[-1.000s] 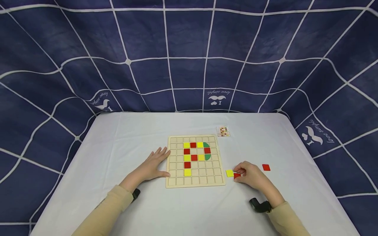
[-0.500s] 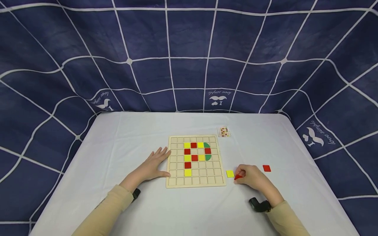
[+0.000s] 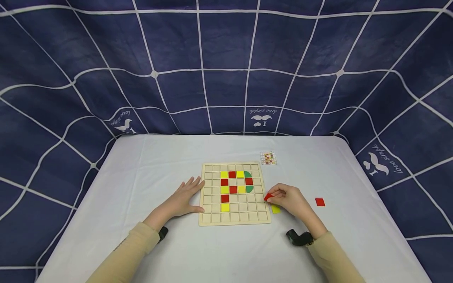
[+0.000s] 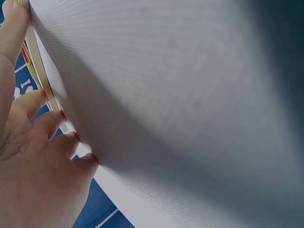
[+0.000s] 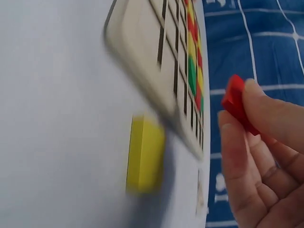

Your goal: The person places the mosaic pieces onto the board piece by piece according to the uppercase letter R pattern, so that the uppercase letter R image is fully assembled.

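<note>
My right hand [image 3: 288, 199] pinches a red square tile [image 5: 239, 105] between thumb and fingertips, raised near the right edge of the wooden grid board [image 3: 247, 217]. Below that hand a yellow square tile [image 3: 275, 209] lies on the table, partly covered by the fingers in the head view. My left hand [image 3: 182, 200] rests with spread fingers at the board's left edge, thumb and index fingertip touching the rim; in the left wrist view its fingers [image 4: 50, 124] reach down to the white cloth. Red, yellow and green pieces sit in the board's cells, arranged like a letter P.
Another red tile [image 3: 320, 202] lies on the white table [image 3: 226, 255] to the right of my right hand. A small printed pattern card [image 3: 268, 158] lies beyond the board's top right corner. Dark blue cloth with white lines [image 3: 226, 90] hangs around the table.
My right hand has lifted the red tile off the table beside the yellow one and carried it leftward and away from me to the board's edge. The left hand stays put.
</note>
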### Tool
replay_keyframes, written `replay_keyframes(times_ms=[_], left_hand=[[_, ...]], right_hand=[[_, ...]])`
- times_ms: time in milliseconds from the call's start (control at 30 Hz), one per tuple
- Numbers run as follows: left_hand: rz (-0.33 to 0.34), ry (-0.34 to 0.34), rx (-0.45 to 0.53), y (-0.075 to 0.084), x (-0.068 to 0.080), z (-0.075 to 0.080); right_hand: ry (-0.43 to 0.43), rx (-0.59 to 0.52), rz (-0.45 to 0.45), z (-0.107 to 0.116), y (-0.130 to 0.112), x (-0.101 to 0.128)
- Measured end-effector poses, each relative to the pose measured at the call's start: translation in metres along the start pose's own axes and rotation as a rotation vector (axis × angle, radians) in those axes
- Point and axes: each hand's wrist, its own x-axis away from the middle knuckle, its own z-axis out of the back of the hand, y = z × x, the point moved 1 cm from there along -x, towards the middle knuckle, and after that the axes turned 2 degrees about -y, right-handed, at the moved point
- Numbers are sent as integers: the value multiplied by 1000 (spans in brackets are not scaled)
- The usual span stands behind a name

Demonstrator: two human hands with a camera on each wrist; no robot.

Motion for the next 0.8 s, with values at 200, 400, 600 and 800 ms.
replay_keyframes(times_ms=[200, 400, 600, 800], left_hand=[[1, -1, 2, 0, 0, -1], [5, 8, -7, 0, 1, 0], [3, 10, -3, 0, 1, -1], [2, 10, -11, -3, -1, -2]], right_hand=[[-31, -77, 38, -23, -20, -11], [-75, -103, 128, -45, -39, -14], [-159, -116, 181, -67, -52, -15], [-223, -74, 249, -86, -60, -15]])
